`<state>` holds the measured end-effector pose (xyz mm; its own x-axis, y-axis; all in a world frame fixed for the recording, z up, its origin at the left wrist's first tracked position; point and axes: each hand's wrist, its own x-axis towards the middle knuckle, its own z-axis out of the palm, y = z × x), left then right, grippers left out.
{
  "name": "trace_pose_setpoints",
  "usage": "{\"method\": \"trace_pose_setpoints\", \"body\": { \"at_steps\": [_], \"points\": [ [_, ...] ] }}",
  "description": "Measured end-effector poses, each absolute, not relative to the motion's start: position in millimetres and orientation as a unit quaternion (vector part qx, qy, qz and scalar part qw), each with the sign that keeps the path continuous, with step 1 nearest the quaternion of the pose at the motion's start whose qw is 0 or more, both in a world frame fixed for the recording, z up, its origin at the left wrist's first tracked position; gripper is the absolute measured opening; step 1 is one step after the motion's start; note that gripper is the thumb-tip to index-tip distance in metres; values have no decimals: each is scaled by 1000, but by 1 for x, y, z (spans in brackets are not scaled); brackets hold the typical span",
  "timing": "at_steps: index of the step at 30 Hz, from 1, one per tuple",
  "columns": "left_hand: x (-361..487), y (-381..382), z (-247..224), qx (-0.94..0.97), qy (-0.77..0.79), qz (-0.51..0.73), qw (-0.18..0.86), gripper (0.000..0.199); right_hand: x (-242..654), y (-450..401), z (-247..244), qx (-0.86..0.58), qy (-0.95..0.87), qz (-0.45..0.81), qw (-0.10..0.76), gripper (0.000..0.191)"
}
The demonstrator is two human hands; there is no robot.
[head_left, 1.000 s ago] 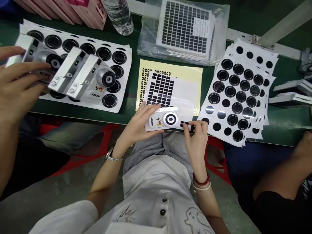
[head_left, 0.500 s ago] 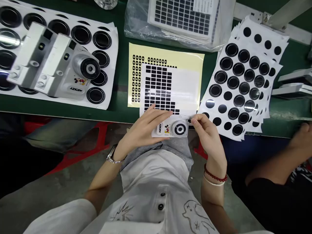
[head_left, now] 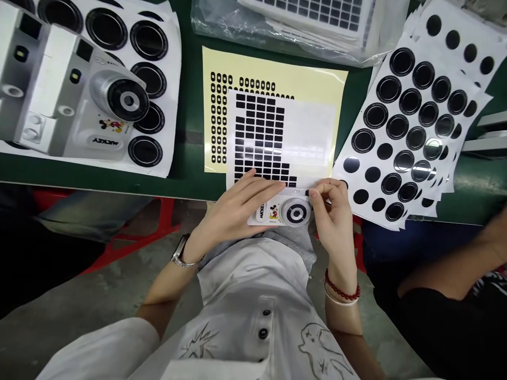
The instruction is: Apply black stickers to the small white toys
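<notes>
A small white camera (head_left: pixel 296 211) with a round black-and-white lens ring, a cartoon figure and black lettering is at the table's front edge, lens upward. My left hand (head_left: pixel 237 206) grips its left part, fingers over the top and bottom edges. My right hand (head_left: pixel 330 206) is closed at the camera's upper right corner, thumb and index finger pinched at a small dark piece. Just behind the camera lies a white sheet of black rectangular stickers (head_left: pixel 309 132), on top of a yellow sheet with small black stickers (head_left: pixel 273 63).
At the left, white cameras (head_left: pixel 59 89) sit on a sheet of large black round stickers (head_left: pixel 168 132). A plastic bag of sticker sheets (head_left: pixel 237 31) lies at the back. Round-sticker sheets (head_left: pixel 356 179) are at the right, near a person's arm (head_left: pixel 455 269) and more devices (head_left: pixel 489 142).
The view has moved closer to the table. My right thumb and fingers have come in against the camera's corner, where the small dark piece now sits. My left hand keeps its grip.
</notes>
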<state>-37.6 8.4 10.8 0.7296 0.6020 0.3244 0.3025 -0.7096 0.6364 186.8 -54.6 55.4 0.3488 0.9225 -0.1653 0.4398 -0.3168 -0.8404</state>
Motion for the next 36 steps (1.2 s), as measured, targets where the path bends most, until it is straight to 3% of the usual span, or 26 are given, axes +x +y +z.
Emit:
{"method": "trace_pose_setpoints", "body": {
  "at_steps": [6,21,30,34,36],
  "points": [
    [-38,8,9,890,252,263,274,86,184,-54,58,-749,-450,326,359,16],
    [-36,8,10,883,259,271,281,80,192,-51,52,-681,-330,511,408,22],
    [-38,8,10,882,264,270,283,81,203,-46,59,-664,-295,551,412,25],
    [-37,9,8,884,257,274,278,81,226,-29,72,-716,-355,423,427,19],
    [-38,9,9,883,254,283,276,81,233,-14,77,-742,-433,334,388,15]
  ]
}}
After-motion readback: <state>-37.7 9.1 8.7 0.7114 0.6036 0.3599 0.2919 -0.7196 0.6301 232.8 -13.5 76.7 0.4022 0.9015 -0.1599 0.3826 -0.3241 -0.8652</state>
